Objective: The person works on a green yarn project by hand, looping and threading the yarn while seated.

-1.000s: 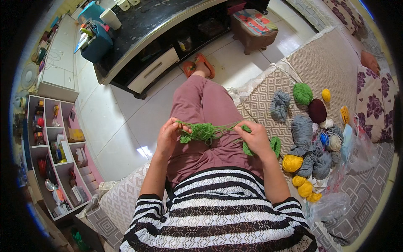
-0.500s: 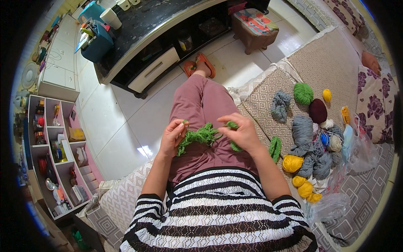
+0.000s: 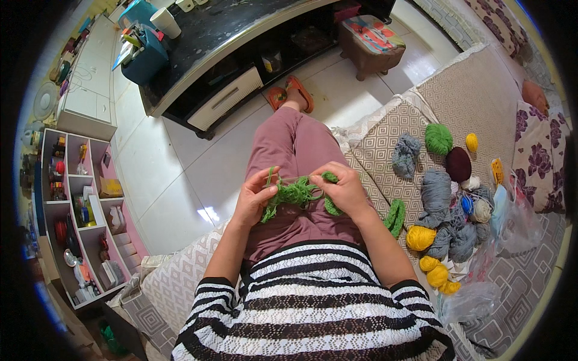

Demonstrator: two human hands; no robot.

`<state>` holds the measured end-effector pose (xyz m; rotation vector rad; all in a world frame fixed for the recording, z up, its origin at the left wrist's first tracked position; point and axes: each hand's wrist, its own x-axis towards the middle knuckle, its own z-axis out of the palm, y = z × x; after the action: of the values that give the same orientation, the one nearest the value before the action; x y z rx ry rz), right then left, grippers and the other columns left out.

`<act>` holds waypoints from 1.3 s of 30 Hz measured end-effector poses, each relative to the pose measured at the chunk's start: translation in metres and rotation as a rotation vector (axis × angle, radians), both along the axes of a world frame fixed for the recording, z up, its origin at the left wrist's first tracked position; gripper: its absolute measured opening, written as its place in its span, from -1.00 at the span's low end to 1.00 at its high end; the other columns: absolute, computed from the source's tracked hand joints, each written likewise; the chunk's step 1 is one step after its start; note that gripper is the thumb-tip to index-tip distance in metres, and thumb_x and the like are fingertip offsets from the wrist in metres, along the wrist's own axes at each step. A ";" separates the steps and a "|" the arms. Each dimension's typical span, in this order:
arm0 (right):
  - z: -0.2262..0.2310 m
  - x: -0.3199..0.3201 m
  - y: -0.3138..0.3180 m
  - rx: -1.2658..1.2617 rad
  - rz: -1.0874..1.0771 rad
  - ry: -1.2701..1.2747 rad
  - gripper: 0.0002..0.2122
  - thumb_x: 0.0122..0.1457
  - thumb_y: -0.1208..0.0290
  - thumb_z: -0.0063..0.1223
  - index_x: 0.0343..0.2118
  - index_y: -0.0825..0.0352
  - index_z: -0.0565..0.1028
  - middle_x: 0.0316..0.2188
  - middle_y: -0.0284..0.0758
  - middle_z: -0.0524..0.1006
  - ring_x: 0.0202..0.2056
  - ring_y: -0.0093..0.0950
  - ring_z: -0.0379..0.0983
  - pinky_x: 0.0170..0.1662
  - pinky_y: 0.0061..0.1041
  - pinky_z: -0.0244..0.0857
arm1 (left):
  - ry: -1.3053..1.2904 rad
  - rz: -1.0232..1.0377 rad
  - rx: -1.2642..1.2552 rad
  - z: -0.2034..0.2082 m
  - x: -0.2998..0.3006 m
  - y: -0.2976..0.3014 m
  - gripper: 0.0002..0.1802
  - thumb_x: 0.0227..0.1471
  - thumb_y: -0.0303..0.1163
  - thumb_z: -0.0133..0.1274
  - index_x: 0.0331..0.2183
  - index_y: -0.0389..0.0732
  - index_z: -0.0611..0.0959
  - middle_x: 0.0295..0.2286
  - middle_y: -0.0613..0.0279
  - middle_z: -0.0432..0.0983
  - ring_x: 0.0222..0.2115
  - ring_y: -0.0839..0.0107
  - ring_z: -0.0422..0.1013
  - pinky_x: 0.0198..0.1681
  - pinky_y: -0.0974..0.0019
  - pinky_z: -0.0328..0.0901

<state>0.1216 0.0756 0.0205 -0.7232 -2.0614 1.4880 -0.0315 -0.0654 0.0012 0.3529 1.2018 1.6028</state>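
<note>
A loose tangle of green yarn (image 3: 295, 194) hangs between my hands above my lap. My left hand (image 3: 251, 201) is closed on the yarn at its left end, with a strand standing up near the raised fingers. My right hand (image 3: 346, 191) has its thumb and fingers pinched together. A green knitted strip (image 3: 331, 207) shows above and below this hand, partly hidden by it. Between the two hands runs a thin pale line, too fine to tell whether it is a hook or a strand. Another green knitted piece (image 3: 395, 218) lies on the seat by my right forearm.
On the patterned sofa to my right lie a green yarn ball (image 3: 438, 139), grey yarn (image 3: 435, 192), yellow balls (image 3: 420, 237), a maroon ball (image 3: 458, 164) and a clear plastic bag (image 3: 521, 225). Ahead stand a black table (image 3: 208, 37) and a stool (image 3: 372, 51). A shelf unit (image 3: 90, 225) is at left.
My hands have come closer together, and the fingers of my left hand have lifted and spread somewhat. The green tangle between them looks more bunched. The view has shifted slightly.
</note>
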 end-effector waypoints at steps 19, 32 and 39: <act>0.002 -0.011 -0.001 -0.115 -0.068 -0.007 -0.86 -0.07 0.41 0.01 -0.52 0.38 0.44 -0.66 -0.34 0.43 -0.62 -0.66 0.35 -0.55 -0.65 0.19 | -0.109 -0.075 0.026 -0.006 0.007 0.003 -0.60 -0.24 -0.63 0.02 -0.22 -0.28 0.42 -0.40 0.34 0.38 -0.38 0.59 0.32 -0.29 0.55 0.20; -0.014 -0.013 -0.013 -0.551 0.098 -0.025 -0.86 -0.07 0.41 0.04 -0.56 0.39 0.44 -0.68 -0.49 0.41 -0.62 -0.76 0.24 -0.54 -0.73 0.16 | 0.113 -0.176 -0.082 0.007 0.015 0.010 -0.64 -0.20 -0.56 0.04 -0.24 -0.24 0.43 -0.52 0.42 0.41 -0.57 0.74 0.29 -0.55 0.70 0.14; -0.027 -0.014 -0.016 -0.603 0.136 0.001 -0.86 -0.10 0.42 0.05 -0.54 0.41 0.44 -0.66 -0.46 0.42 -0.60 -0.74 0.26 -0.53 -0.71 0.17 | 0.183 -0.215 -0.124 0.009 0.017 0.012 -0.65 -0.19 -0.49 0.05 -0.24 -0.21 0.44 -0.55 0.48 0.41 -0.63 0.82 0.23 -0.68 0.73 0.02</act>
<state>0.1076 0.0595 -0.0067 -0.8034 -1.6830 2.2220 -0.0149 -0.0533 0.0105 0.5391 1.3471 1.3260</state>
